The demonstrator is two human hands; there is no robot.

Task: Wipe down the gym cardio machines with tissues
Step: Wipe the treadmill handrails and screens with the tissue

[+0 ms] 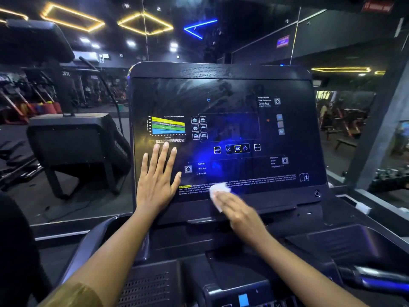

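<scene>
A black cardio machine console fills the middle of the head view, its glossy panel printed with a heart-rate chart, an OK button and a warning text strip. My left hand lies flat on the panel's lower left, fingers straight and spread, below the chart. My right hand presses a white tissue against the panel's lower edge, over the warning text. The hand is blurred, and the tissue shows beyond its fingertips.
Below the console sit a dark tray ledge and a handlebar at lower right. Another machine stands to the left. A mirror wall behind reflects gym equipment and ceiling lights.
</scene>
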